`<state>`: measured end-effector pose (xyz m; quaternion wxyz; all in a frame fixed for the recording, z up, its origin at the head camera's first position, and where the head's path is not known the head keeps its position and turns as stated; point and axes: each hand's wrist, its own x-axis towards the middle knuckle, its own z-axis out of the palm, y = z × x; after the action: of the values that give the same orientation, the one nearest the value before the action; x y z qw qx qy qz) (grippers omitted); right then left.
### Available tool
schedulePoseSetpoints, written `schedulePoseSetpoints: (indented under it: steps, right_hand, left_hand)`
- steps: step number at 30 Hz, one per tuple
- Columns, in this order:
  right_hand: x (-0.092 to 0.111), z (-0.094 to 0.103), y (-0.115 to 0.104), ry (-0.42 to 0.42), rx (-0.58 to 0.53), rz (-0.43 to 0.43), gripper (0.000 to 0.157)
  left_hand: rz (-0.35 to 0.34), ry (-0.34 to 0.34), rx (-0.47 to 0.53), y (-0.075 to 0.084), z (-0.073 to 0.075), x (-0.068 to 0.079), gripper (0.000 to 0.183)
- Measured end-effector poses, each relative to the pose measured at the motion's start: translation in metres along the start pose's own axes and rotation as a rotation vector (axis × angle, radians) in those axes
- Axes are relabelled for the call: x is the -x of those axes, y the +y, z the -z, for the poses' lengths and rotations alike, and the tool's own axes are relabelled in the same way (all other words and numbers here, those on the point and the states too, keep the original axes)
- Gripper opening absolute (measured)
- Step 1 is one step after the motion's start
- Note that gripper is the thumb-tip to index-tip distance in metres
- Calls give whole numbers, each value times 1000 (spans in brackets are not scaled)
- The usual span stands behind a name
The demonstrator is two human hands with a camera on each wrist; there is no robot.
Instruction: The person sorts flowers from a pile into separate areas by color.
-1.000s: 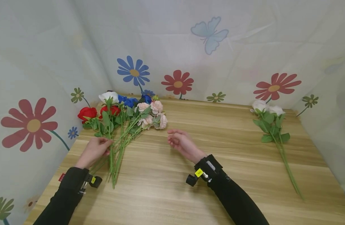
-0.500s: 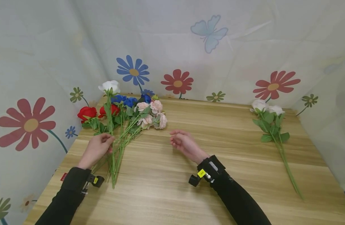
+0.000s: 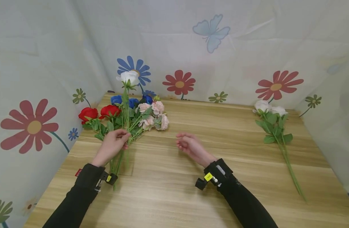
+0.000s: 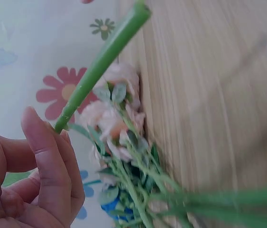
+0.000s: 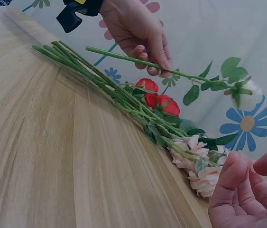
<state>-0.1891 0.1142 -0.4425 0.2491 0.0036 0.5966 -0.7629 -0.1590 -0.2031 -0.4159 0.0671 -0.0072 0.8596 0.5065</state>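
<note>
My left hand [image 3: 114, 144] pinches the green stem [image 4: 100, 66] of a white rose [image 3: 129, 78], lifted above the flower pile. In the right wrist view the rose [image 5: 247, 95] tilts with its bloom to the right, and its cut end sticks out past the fingers. Below it lie red roses [image 3: 110, 110], blue flowers [image 3: 116, 100] and pale pink flowers [image 3: 158, 108], their stems gathered toward me. My right hand [image 3: 194, 148] hovers over the middle of the table with loosely bent fingers, holding nothing.
Two white roses [image 3: 278, 111] with leafy stems lie at the right of the wooden table [image 3: 174, 196]. A pale curtain [image 3: 234, 57] printed with flowers and a butterfly hangs around the back and sides.
My left hand has raised the white rose off the pile and carried it up and to the right. My right hand has drifted slightly to the right.
</note>
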Motion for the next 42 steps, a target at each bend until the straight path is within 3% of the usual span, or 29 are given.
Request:
schedulePoseSetpoints:
  steps: [5,13,20,29,36,42]
  right_hand:
    - [3,7,1,7,7,6,34]
    - [11,18,3,5,40,7,30]
    - [21,28,6,-25,126,20,26]
    - [28,35,10,-72,245,16,33]
    - [33,31,9,-152,267,16,41]
    - [34,26,11,-210,305,37,44]
  left_hand:
    - [-27,-31,17,11,-19,-9,36]
    - [-65,-105,132,27,-52,-23,32]
    - [-114,-176,213,40,-78,-32,33]
    - [-141,-197,208,53,-108,-39,30]
    - [-181,-190,139,58,-123,-42,28]
    - [-204,-200,149,61,-133,-43,25]
